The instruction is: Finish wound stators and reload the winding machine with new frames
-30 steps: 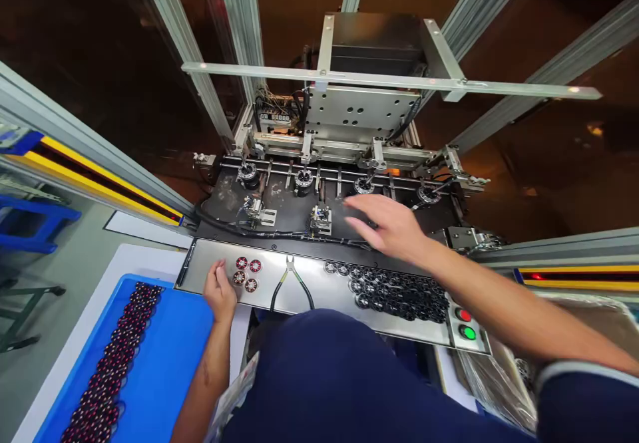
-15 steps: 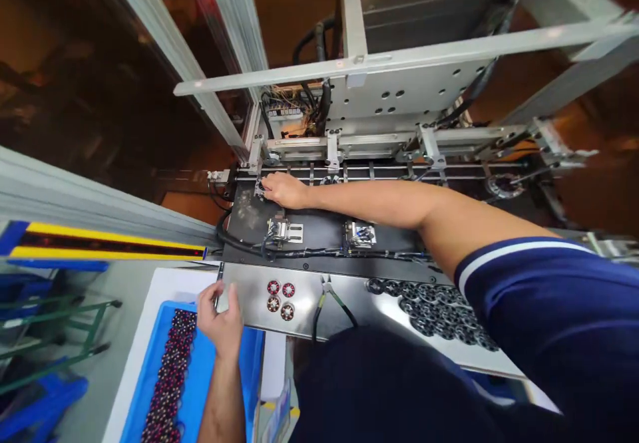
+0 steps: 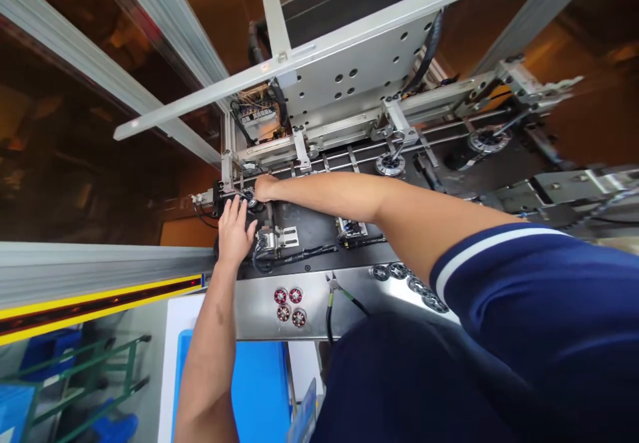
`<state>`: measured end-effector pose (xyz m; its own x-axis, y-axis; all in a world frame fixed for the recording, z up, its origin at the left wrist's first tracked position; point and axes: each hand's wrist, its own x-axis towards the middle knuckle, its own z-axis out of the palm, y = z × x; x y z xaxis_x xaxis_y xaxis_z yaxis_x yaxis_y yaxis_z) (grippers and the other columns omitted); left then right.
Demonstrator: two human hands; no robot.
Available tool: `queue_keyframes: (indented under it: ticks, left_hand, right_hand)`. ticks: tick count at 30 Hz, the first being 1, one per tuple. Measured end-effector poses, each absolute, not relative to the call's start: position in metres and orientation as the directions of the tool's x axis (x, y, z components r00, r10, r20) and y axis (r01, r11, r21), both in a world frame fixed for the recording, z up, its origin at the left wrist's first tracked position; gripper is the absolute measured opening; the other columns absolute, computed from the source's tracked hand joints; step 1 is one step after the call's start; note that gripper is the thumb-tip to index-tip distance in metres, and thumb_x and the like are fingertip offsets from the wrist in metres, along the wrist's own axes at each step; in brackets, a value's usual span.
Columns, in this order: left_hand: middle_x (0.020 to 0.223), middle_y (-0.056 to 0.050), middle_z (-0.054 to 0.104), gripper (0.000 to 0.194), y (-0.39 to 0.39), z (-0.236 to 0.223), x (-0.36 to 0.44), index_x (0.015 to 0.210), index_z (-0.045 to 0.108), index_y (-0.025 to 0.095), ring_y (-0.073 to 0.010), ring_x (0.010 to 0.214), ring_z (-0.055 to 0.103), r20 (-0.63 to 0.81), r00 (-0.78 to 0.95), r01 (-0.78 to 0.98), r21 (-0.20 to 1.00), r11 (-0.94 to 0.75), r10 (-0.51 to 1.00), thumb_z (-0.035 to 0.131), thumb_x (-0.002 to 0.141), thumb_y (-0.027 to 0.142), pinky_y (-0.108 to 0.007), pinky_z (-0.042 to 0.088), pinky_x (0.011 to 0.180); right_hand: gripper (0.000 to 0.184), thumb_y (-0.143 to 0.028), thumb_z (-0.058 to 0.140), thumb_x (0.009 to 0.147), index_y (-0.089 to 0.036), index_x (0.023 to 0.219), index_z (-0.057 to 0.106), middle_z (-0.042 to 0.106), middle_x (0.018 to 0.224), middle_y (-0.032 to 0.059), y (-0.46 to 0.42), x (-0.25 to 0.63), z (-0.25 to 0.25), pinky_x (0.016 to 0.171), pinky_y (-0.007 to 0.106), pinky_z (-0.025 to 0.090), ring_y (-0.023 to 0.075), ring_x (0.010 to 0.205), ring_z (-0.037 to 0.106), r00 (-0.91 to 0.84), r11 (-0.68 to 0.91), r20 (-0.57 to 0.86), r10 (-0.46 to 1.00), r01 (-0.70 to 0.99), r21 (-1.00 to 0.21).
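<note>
My left hand reaches over the left end of the black machine bed, fingers stretched out and thumb apart. Its fingertips are close to a round metal part, maybe touching it. Right beside that part, my right hand is curled with the knuckles up; its fingertips, and whatever they hold, are hidden. Another round metal part sits under a clamp farther right on the bed. A sensor bracket stands just in front of my hands.
On the steel ledge lie several red-and-silver wound rings, green-handled cutters and dark round parts. A blue tray is below. A metal crossbar spans above; a yellow light strip runs at left.
My left hand has risen from beside the ledge to the round part at the bed's left end. My right hand stays at that end. The view has swung and tilted.
</note>
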<state>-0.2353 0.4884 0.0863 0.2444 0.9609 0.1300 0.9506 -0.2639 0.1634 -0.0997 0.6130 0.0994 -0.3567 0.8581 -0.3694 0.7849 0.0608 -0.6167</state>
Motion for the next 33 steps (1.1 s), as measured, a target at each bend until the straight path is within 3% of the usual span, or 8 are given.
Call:
queue_keyframes:
  ticks: [4,15,19,22,24,27,30,33]
  left_hand:
    - [0.158,-0.018,0.041,0.059,0.496,0.082,-0.232,0.149,0.045,0.016,-0.0342,0.153,0.027,0.107,0.253,0.949,0.167,-0.268,0.962,0.057,0.092,0.029,-0.056,0.032,0.120]
    - [0.160,-0.016,0.039,0.066,0.499,0.073,-0.235,0.150,0.043,0.018,-0.0338,0.152,0.030,0.042,0.230,0.959,0.162,-0.234,0.972,0.064,0.087,0.025,-0.053,0.036,0.118]
    - [0.158,-0.019,0.041,0.066,0.497,0.080,-0.230,0.148,0.045,0.015,-0.0369,0.150,0.033,0.025,0.208,0.966,0.153,-0.209,0.978,0.065,0.086,0.026,-0.056,0.036,0.118]
    - [0.159,-0.018,0.041,0.067,0.496,0.082,-0.228,0.149,0.044,0.014,-0.0384,0.150,0.032,0.012,0.188,0.965,0.186,-0.186,0.982,0.063,0.086,0.026,-0.058,0.033,0.119]
    - [0.160,-0.017,0.039,0.067,0.496,0.080,-0.229,0.149,0.043,0.014,-0.0381,0.150,0.031,0.006,0.182,0.962,0.204,-0.180,0.983,0.062,0.087,0.027,-0.058,0.032,0.120]
    - [0.161,-0.018,0.037,0.065,0.498,0.076,-0.233,0.149,0.043,0.010,-0.0367,0.151,0.032,-0.003,0.195,0.960,0.204,-0.190,0.981,0.059,0.090,0.034,-0.054,0.033,0.120]
    - [0.159,-0.019,0.039,0.064,0.503,0.079,-0.236,0.146,0.045,0.006,-0.0366,0.149,0.034,-0.031,0.205,0.962,0.190,-0.195,0.978,0.053,0.092,0.040,-0.052,0.034,0.119]
    - [0.159,-0.020,0.039,0.066,0.507,0.092,-0.238,0.144,0.046,0.007,-0.0348,0.148,0.037,-0.079,0.231,0.962,0.168,-0.215,0.970,0.059,0.089,0.040,-0.049,0.035,0.120]
  right_hand:
    - [0.030,-0.037,0.062,0.099,-0.014,0.119,0.063,0.066,0.118,0.0088,0.616,-0.093,0.102,0.090,0.041,0.058,0.0210,0.104,0.066,-0.287,0.004,-0.350,0.892,0.779,-0.627]
    - [0.026,-0.032,0.072,0.091,-0.007,0.100,0.070,0.072,0.093,0.0091,0.612,-0.092,0.102,0.075,0.031,0.058,0.0190,0.084,0.070,-0.362,0.066,-0.320,0.876,0.746,-0.663]
    - [0.031,-0.032,0.075,0.087,-0.005,0.100,0.071,0.072,0.097,0.0140,0.591,-0.068,0.129,0.082,0.031,0.054,0.0232,0.093,0.068,-0.440,0.186,-0.230,0.868,0.719,-0.670]
    - [0.027,-0.033,0.075,0.088,-0.010,0.100,0.071,0.071,0.100,0.0087,0.561,-0.012,0.147,0.088,0.028,0.049,0.0189,0.095,0.065,-0.607,0.398,-0.086,0.790,0.615,-0.681]
    - [0.026,-0.037,0.066,0.094,-0.012,0.093,0.072,0.070,0.089,0.0049,0.545,0.040,0.152,0.084,0.030,0.048,0.0170,0.085,0.063,-0.727,0.568,0.016,0.687,0.523,-0.636]
    - [0.021,-0.029,0.060,0.097,-0.012,0.088,0.071,0.069,0.081,0.0056,0.536,0.110,0.147,0.079,0.032,0.047,0.0186,0.078,0.063,-0.697,0.629,-0.024,0.717,0.661,-0.408]
    - [0.014,-0.018,0.063,0.093,-0.009,0.100,0.071,0.070,0.097,0.0129,0.540,0.135,0.130,0.084,0.036,0.048,0.0250,0.092,0.064,-0.689,0.658,-0.060,0.722,0.711,-0.247]
    - [0.027,-0.016,0.065,0.091,-0.007,0.117,0.066,0.064,0.119,0.0176,0.548,0.118,0.115,0.097,0.040,0.045,0.0293,0.112,0.058,-0.742,0.713,-0.030,0.670,0.654,-0.252]
